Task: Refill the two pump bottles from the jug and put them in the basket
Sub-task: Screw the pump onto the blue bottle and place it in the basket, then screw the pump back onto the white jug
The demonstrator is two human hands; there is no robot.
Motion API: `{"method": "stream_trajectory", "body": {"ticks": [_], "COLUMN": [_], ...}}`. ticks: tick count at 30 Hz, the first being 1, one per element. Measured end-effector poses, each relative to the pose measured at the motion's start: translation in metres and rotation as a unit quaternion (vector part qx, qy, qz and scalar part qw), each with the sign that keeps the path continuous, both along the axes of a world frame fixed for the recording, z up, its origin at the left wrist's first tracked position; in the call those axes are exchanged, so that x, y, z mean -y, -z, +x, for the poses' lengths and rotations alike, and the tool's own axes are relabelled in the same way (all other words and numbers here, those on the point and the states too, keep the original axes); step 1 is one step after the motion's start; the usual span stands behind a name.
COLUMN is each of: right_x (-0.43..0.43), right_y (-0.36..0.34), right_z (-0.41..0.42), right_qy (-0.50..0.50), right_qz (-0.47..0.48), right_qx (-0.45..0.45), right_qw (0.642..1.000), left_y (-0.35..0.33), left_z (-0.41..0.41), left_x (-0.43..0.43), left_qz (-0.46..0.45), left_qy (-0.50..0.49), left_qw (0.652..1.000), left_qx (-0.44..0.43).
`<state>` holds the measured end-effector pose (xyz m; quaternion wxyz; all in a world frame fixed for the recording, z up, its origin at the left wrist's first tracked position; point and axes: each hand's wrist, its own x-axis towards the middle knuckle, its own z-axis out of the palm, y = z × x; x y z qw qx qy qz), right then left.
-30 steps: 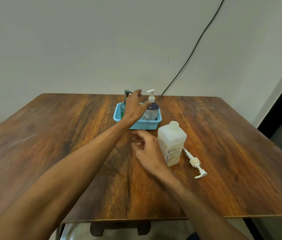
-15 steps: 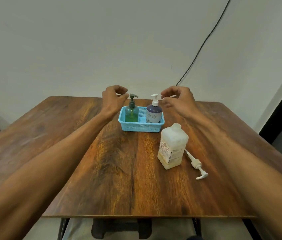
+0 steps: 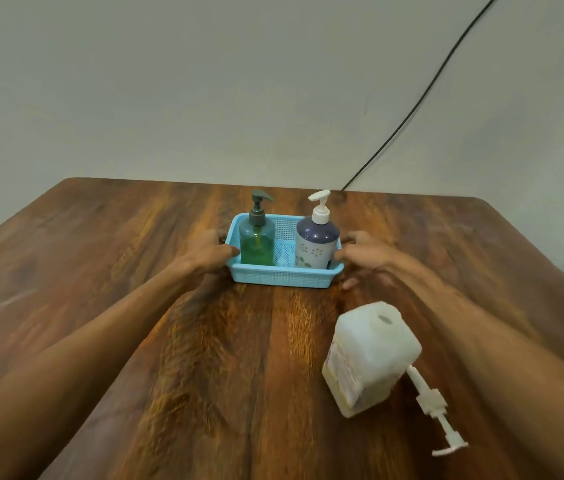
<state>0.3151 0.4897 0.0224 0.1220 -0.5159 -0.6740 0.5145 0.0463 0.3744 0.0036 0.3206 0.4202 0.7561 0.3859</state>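
Basket [image 3: 284, 277] on the desk [image 3: 135, 254] holds the green pump bottle [image 3: 257, 242] and floral pump bottle [image 3: 317, 244] upright. Left grip [image 3: 209, 252] and right grip [image 3: 365, 254] clamp its ends — jug [image 3: 370, 355] stands apart. Task looks essentially done.

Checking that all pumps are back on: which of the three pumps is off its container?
The white pump lying on the table beside the jug. The other two stand upright on the green bottle and the floral bottle in the basket.
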Motion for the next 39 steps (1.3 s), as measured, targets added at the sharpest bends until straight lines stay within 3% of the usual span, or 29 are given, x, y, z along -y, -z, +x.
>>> {"method": "stream_trajectory", "body": {"ticks": [3,19,26,28,32,35,39], "right_x": [-0.011,-0.086,-0.083,-0.072,-0.037,-0.004,0.037], "right_y": [0.003,-0.017,-0.019,-0.022,-0.023,-0.016,-0.005], "right_z": [-0.005,-0.043,-0.04,-0.033,-0.01,0.014,0.043], "right_qy": [-0.014,0.015,0.036,0.05,0.078,0.079,0.06], "right_qz": [-0.003,-0.039,-0.054,-0.029,0.077,0.139,0.202], "right_qx": [-0.02,-0.001,-0.007,-0.002,-0.02,-0.051,-0.082], "right_qw": [1.0,0.999,0.998,0.998,0.994,0.986,0.974], "left_y": [0.004,-0.027,-0.025,-0.028,-0.031,-0.024,-0.011], "left_z": [-0.005,-0.011,-0.016,-0.011,0.017,0.044,0.074], "left_x": [-0.008,-0.072,-0.071,-0.058,-0.015,0.018,0.051], "left_qz": [0.011,-0.02,-0.007,0.011,0.098,0.175,0.212], "left_qy": [-0.004,-0.023,-0.029,-0.048,-0.112,-0.114,-0.081], "left_qw": [0.999,0.997,0.999,0.997,0.989,0.978,0.974], "left_qx": [-0.041,-0.068,0.039,0.059,0.014,0.007,-0.006]}}
